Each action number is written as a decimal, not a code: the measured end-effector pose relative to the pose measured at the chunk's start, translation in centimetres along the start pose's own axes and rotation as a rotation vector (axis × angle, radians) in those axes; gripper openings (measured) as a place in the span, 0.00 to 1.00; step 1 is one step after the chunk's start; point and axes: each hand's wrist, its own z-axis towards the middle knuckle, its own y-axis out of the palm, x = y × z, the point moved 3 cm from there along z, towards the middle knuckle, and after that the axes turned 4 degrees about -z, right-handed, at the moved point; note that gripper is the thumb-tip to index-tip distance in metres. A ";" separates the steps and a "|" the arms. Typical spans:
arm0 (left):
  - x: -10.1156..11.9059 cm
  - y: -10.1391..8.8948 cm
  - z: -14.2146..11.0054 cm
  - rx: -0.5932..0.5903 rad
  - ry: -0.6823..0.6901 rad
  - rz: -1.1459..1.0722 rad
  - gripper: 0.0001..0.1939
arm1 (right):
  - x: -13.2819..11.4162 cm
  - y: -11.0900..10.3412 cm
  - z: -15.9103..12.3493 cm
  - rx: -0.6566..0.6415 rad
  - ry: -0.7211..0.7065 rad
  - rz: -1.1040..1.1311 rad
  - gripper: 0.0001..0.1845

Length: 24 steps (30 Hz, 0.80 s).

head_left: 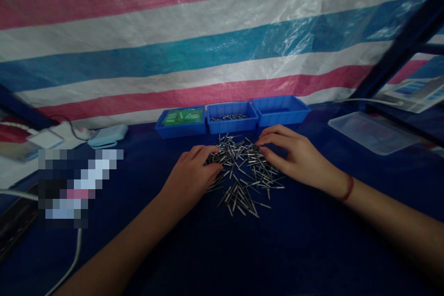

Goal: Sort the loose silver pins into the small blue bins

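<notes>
A loose heap of several small metal pins (pixel 243 175) lies on the dark blue table cover (pixel 263 249). My left hand (pixel 192 175) rests on the heap's left edge, fingers curled down onto the pins. My right hand (pixel 294 155) lies on the right side of the heap, fingers stretched out and slightly spread over the pins. A red band circles my right wrist. Whether either hand has a pin pinched is hidden under the fingers.
Three blue bins stand in a row behind the heap: the left one (pixel 180 122) holds green boards, the middle one (pixel 231 118) holds pins, the right one (pixel 281 110) looks bare. A clear plastic lid (pixel 373 132) lies at right. A striped tarp hangs behind. Cables and small devices sit at left.
</notes>
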 end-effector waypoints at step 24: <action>3.2 -0.3 0.2 0.162 -0.180 -0.815 0.07 | -5.2 0.5 -0.9 0.099 0.023 0.448 0.06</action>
